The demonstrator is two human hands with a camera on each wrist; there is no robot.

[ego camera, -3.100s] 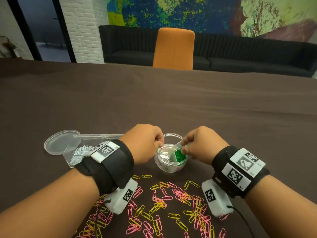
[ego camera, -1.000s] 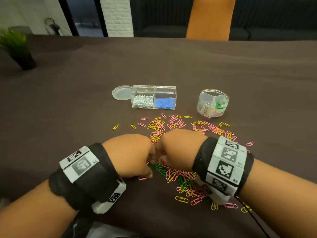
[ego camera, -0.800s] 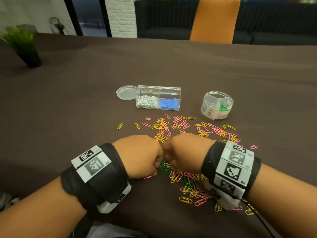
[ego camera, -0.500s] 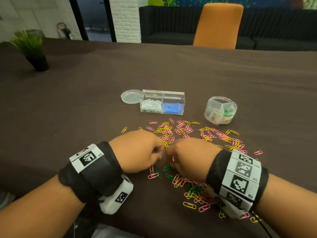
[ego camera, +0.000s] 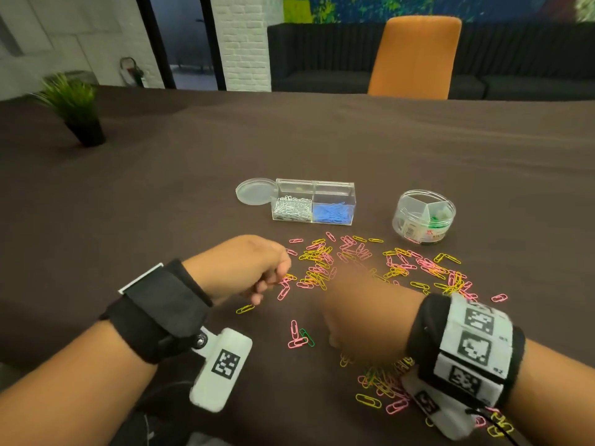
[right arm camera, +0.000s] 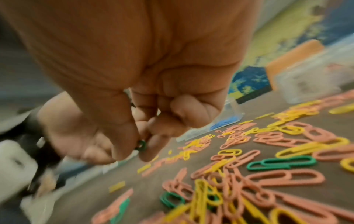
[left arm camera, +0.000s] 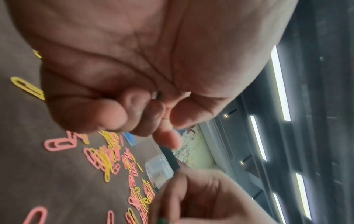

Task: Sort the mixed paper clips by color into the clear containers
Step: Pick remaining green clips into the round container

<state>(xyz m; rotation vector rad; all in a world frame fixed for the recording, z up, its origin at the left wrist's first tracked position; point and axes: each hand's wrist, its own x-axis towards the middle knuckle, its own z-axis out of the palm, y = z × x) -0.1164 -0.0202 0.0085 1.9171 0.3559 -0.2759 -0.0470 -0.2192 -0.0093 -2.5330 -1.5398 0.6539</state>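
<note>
Pink, yellow and a few green paper clips (ego camera: 325, 268) lie scattered on the brown table. My left hand (ego camera: 273, 278) hovers over the pile's left edge with its fingers curled; in the left wrist view a bit of green clip (left arm camera: 159, 96) shows inside the curled fingers (left arm camera: 114, 115). My right hand (ego camera: 341, 336), blurred by motion, is low over the near clips and pinches a green clip (right arm camera: 141, 145) between thumb and forefinger. Farther back stand a clear two-cell box (ego camera: 314, 188) with silver and blue clips and a round divided jar (ego camera: 402, 220) with green clips.
A round clear lid (ego camera: 256, 191) lies left of the box. A potted plant (ego camera: 77, 107) stands at the far left and an orange chair (ego camera: 415, 56) beyond the table. A loose green clip (ego camera: 307, 338) lies with two pink ones between my hands.
My hands, which were knuckle to knuckle over the near pile, have drawn apart. The left one moved away to the left and farther out; the right one stays low, blurred.
</note>
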